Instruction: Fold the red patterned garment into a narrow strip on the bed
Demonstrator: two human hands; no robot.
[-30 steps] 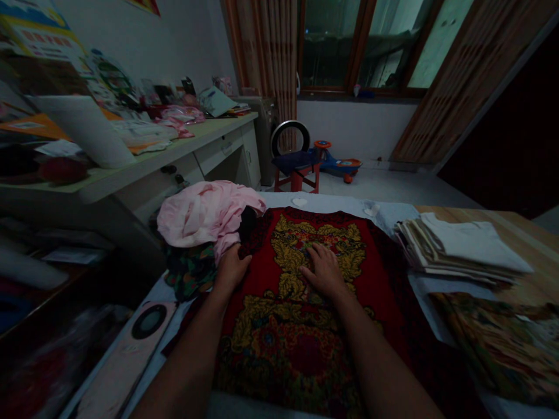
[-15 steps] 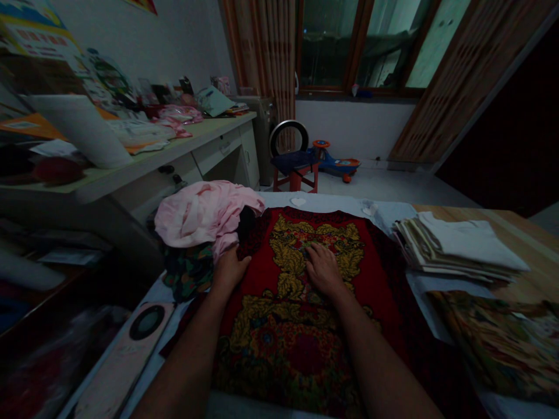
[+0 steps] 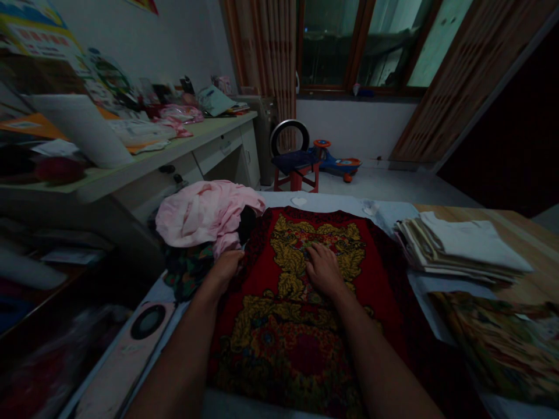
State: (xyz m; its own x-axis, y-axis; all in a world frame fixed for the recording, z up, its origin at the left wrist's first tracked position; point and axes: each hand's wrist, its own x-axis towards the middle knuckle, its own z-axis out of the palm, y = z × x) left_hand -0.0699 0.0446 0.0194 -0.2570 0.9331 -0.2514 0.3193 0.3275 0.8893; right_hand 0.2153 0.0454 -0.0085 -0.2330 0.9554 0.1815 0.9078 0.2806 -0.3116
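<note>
A dark red long-sleeved top (image 3: 384, 279) with a gold leaf pattern lies spread out in front of me. My right hand (image 3: 323, 269) rests flat on its patterned chest, fingers stretched out. At the left edge of the top, my left hand (image 3: 227, 266) is closed on the dark sleeve beside the body of the garment. Just beyond that hand sits a crumpled pink cloth (image 3: 205, 212), heaped on a camouflage-patterned cloth (image 3: 190, 273).
A stack of folded clothes (image 3: 471, 244) stands at the right, with a folded multicoloured garment (image 3: 502, 337) nearer me. A pale long device with a round dark disc (image 3: 126, 355) lies at the left edge. Beyond the table is a stool (image 3: 297, 166); a cluttered desk (image 3: 174, 145) runs along the left.
My left hand has shifted slightly left and its thumb has closed in, drawing the sleeve with it. My right hand stays flat in the same place.
</note>
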